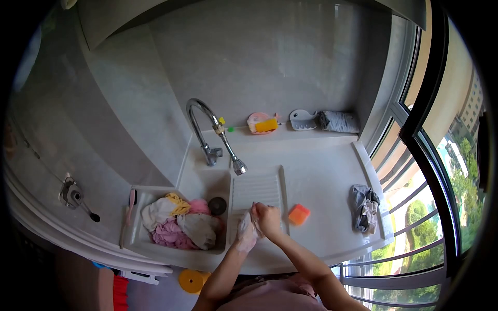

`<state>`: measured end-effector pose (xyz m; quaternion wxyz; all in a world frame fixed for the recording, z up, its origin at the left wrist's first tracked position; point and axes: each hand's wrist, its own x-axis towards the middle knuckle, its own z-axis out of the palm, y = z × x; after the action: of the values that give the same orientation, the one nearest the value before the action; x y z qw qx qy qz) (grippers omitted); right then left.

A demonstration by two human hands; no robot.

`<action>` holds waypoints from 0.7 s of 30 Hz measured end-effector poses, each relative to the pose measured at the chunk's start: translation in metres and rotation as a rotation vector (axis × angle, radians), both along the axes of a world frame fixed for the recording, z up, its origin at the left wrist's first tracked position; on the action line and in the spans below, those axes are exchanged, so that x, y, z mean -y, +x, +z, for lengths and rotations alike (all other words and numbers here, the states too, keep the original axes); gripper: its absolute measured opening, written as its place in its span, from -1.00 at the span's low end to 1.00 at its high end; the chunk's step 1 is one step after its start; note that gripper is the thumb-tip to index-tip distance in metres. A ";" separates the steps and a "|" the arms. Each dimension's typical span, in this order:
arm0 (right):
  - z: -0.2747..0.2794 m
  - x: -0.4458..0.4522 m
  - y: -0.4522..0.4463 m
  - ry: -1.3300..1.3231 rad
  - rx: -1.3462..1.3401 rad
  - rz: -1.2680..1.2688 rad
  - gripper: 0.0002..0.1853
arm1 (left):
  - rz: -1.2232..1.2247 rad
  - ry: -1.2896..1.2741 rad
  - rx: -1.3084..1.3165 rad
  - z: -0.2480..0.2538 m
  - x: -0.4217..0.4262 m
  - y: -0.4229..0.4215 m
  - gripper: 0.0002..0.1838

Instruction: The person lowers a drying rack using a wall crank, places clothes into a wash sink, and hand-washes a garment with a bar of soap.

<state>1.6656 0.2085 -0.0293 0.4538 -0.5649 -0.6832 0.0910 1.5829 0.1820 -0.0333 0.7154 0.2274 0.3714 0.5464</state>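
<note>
My left hand [246, 239] and my right hand [268, 220] meet over the ribbed washboard [257, 187] moulded into the white counter. Between them is a wet white cloth [247, 224], bunched up, with what look like suds over my left hand and wrist. My right hand is closed in a fist on the cloth's side; my left fingers are partly hidden by it. An orange-pink soap bar [299, 214] lies on the counter just right of my right hand. Left of my hands, the sink basin [203, 181] holds piled white, yellow and pink clothes [174, 228].
A chrome faucet [199, 111] arches over the basin and washboard. Along the back ledge sit a pink soap dish [253, 120] with a yellow bar, a grey whale-shaped dish [302, 120] and a rolled grey cloth [338, 122]. Crumpled grey clothing [365, 207] lies at the right edge.
</note>
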 end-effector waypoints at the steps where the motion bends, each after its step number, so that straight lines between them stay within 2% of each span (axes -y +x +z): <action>1: 0.003 0.003 0.000 0.020 -0.005 -0.003 -0.73 | -0.082 0.176 -0.426 0.004 -0.001 -0.001 -0.67; 2: 0.010 0.009 -0.001 0.043 -0.009 -0.008 -0.73 | -0.163 0.354 -0.851 0.007 -0.003 -0.002 -0.67; 3: 0.018 0.021 -0.005 0.087 0.026 0.039 -0.70 | -0.233 0.341 -0.192 -0.025 -0.006 -0.008 -0.68; 4: 0.019 0.037 -0.013 0.124 0.059 0.085 -0.67 | -0.285 0.297 0.466 -0.032 -0.004 -0.011 -0.69; 5: 0.014 0.046 -0.019 0.224 0.036 0.156 -0.69 | -0.196 0.081 0.489 -0.039 -0.003 -0.010 -0.69; 6: 0.011 0.043 -0.017 0.219 0.035 0.154 -0.69 | -0.196 0.076 0.489 -0.046 -0.002 -0.011 -0.69; 8: 0.003 0.024 -0.006 0.025 0.026 0.013 -0.66 | -0.086 0.040 0.205 -0.009 0.002 -0.006 -0.66; 9: 0.002 0.014 0.004 -0.005 -0.137 0.012 -0.64 | -0.013 -0.041 0.274 -0.017 -0.006 -0.003 -0.63; 10: 0.007 0.010 0.019 -0.302 -0.293 0.098 -0.57 | -0.080 -0.063 0.125 0.015 0.003 -0.001 -0.62; 12: -0.025 0.002 0.030 -0.602 -0.771 0.191 -0.50 | -0.021 -0.062 0.138 0.019 0.002 0.000 -0.64; 13: -0.022 0.005 0.030 -0.604 -0.769 0.191 -0.50 | -0.020 -0.063 0.139 0.007 -0.001 -0.009 -0.64; 15: -0.010 0.014 0.032 -0.699 -0.955 0.311 -0.54 | -0.281 0.345 0.051 -0.029 -0.010 -0.030 -0.69; 16: -0.009 0.011 0.038 -0.696 -0.956 0.308 -0.54 | -0.285 0.346 0.051 -0.017 -0.006 -0.024 -0.69; 18: -0.008 0.003 0.055 -0.667 -0.854 0.468 -0.60 | -0.078 0.203 -0.205 0.017 0.006 -0.012 -0.77; 21: 0.011 0.007 0.053 -0.644 -0.974 0.395 -0.64 | 0.000 0.235 -0.305 0.015 0.007 -0.015 -0.81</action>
<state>1.7182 0.2017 -0.0183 0.4950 -0.4297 -0.4275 0.6225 1.5674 0.1754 -0.0185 0.6195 0.3893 0.4091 0.5453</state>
